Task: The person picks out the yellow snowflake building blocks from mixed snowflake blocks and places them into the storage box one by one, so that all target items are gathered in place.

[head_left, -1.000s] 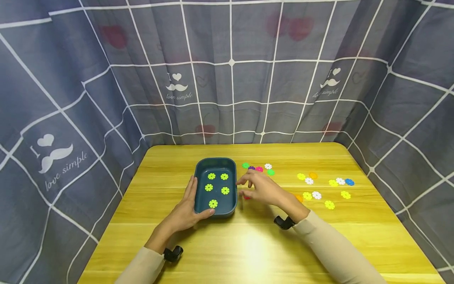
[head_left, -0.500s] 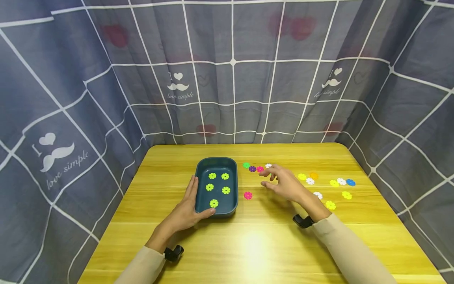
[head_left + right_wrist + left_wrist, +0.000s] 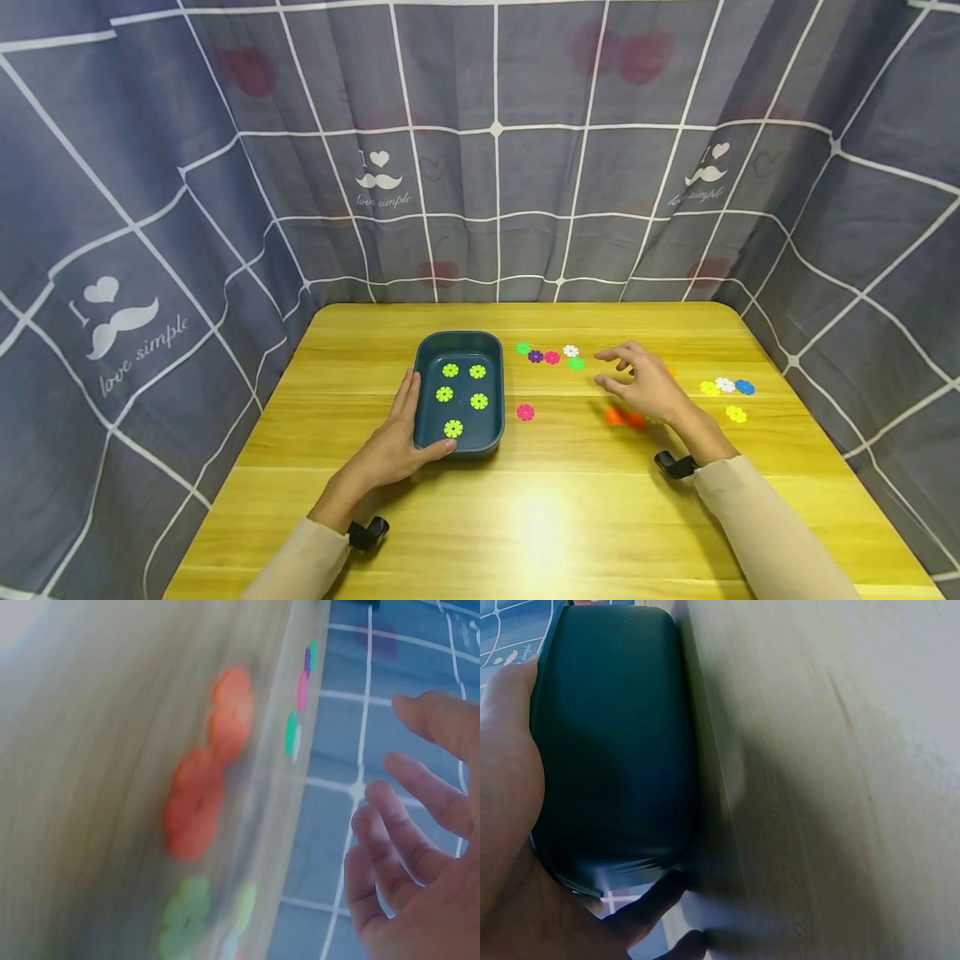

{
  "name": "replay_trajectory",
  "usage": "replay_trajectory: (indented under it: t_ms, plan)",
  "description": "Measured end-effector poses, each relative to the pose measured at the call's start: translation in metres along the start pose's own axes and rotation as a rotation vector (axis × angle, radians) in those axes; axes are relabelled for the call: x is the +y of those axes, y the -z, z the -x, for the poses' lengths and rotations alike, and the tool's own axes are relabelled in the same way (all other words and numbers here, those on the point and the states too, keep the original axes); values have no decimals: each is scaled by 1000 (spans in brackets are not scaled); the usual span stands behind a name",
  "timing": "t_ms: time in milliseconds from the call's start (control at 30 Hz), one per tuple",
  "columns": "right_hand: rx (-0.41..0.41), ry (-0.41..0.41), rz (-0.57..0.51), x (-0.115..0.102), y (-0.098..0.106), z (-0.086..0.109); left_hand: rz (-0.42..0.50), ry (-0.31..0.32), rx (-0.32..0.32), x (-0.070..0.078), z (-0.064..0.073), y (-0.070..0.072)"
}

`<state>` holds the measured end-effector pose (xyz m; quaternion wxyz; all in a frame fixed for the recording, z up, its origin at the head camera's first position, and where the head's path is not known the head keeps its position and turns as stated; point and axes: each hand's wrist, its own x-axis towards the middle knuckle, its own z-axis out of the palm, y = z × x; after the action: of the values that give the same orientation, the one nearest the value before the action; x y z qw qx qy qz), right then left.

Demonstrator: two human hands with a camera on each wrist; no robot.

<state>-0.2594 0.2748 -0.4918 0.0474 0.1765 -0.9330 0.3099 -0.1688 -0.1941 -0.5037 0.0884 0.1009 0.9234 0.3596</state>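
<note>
A dark teal rectangular tray holds several yellow-green flower-shaped plastic discs, spaced apart on its bottom. My left hand rests against its near left corner, fingers straight along the left side and thumb across the near rim. In the left wrist view the thumb lies along the tray wall. My right hand hovers right of the tray, fingers loosely bent with nothing between them. Below it lie two orange-red discs, a yellow-green disc close by.
Green, purple, pink and white discs lie beyond the tray's right side. A single pink disc sits nearer the tray. Yellow, white and blue discs lie farther right. A grey checked curtain surrounds the wooden table.
My right hand has moved right, from beside the tray's edge to over the orange-red discs, uncovering the pink disc and a green one. The left hand and tray have stayed put.
</note>
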Motion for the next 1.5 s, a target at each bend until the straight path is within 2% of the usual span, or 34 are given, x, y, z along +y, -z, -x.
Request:
replay_trajectory:
  t_ms: [533,933,1167,1500]
  plan:
    - [-26,-124,11,51,19,7,7,-10,5,-2,0,-1]
    - [-45,-149,26,76,22,8,10,-10,8,-1,1,-1]
    - [-64,-147,42,81,22,7,11,-5,5,0,1,-1]
    - [-37,-185,30,81,20,6,3,-5,10,2,1,-1]
